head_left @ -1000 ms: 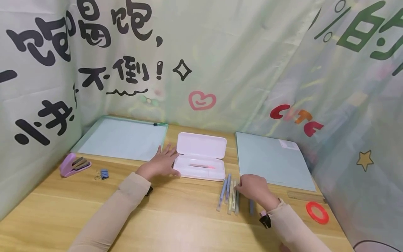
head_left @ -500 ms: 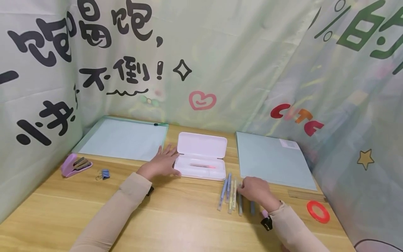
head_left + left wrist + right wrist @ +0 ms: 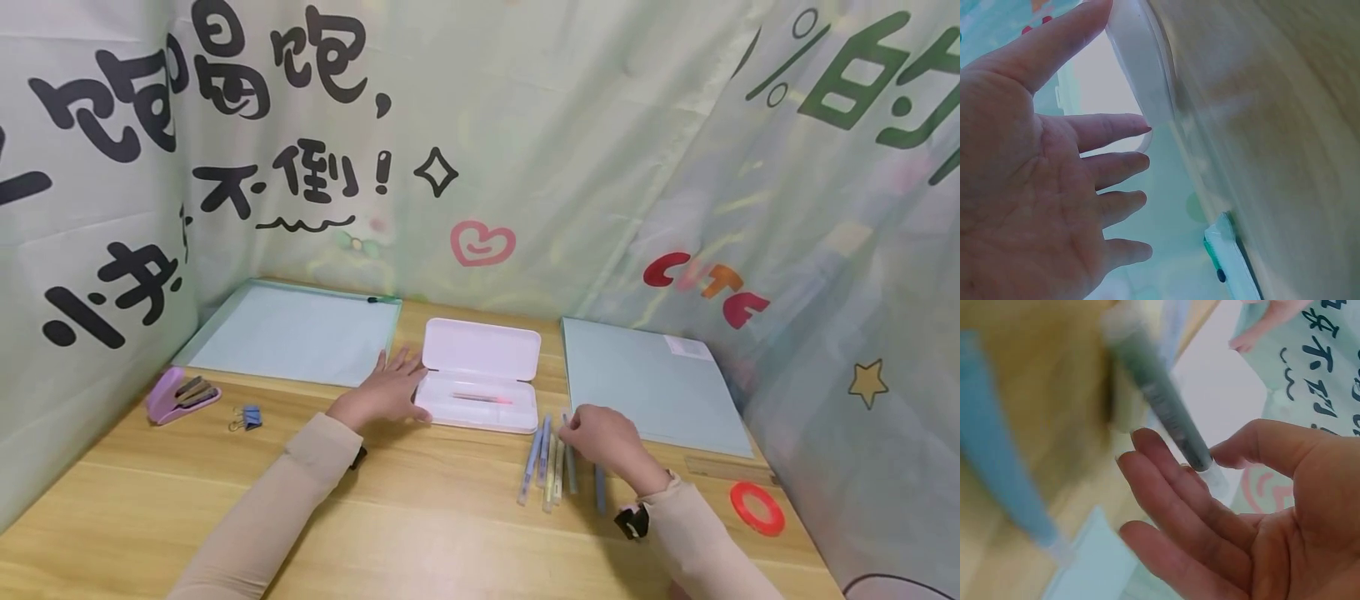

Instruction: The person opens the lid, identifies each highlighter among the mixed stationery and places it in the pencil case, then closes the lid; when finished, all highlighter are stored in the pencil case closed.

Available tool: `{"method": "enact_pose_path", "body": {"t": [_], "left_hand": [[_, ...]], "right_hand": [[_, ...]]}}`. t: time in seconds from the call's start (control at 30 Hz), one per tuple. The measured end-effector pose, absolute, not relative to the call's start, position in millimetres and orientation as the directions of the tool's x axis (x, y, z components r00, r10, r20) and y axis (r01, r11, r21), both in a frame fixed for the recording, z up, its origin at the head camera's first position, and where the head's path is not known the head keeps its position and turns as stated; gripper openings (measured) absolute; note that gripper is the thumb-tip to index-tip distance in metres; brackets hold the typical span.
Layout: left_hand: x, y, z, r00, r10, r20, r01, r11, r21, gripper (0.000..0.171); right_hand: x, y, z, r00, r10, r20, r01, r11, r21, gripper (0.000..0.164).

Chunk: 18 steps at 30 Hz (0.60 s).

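In the head view, a pencil case (image 3: 433,410) lies open on the wooden surface (image 3: 420,525), its lid (image 3: 482,348) tipped back so that the tray faces the person. One slim pink-tipped pen (image 3: 480,398) rests lengthwise inside. The left hand (image 3: 382,393) lies at the case's left end, holding nothing, its fingers spread; that placement probably steadies the case. Near the case's front right corner, the right hand (image 3: 606,437) pinches a grey-green marker (image 3: 573,477). Just left of it lie two yellow markers (image 3: 558,475) and two violet-blue markers (image 3: 528,468), roughly side by side, an arrangement that likely makes each easy to pick out. A blue marker (image 3: 600,490) sits to the right, below the hand.

In the left wrist view, the palm is bare and the fingers extend straight. Thumb and forefinger overlap the case's edge, framing its corner without gripping; how firmly they press I cannot tell.

In the right wrist view, thumb and fingertips hold the grey-green marker near its clear end, leaving most of the barrel free, presumably so that it can be turned easily. Its far end is blurred.
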<state>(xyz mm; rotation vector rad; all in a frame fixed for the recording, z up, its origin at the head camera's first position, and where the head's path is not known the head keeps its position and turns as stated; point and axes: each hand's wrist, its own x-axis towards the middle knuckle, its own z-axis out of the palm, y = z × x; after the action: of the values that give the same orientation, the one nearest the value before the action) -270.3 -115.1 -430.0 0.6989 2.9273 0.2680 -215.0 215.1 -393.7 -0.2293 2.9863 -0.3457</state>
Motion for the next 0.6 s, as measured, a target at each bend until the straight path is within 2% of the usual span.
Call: {"method": "enact_pose_path", "body": {"t": [0.27,0.6], "left_hand": [[-270,-116,-426,-0.884,0.461,-0.074,0.439,0.875,0.205,0.093],[-267,-115,-426,-0.885,0.459,-0.079,0.439,0.879,0.184,0.093]], "right_hand": [[-236,185,-389,-0.952,-0.307,0.026,-0.306,0.937,-0.169,0.008],[-268,151,-402,-0.856,-0.508,0.096,-0.511,0.859,-0.008,0.012]]}}
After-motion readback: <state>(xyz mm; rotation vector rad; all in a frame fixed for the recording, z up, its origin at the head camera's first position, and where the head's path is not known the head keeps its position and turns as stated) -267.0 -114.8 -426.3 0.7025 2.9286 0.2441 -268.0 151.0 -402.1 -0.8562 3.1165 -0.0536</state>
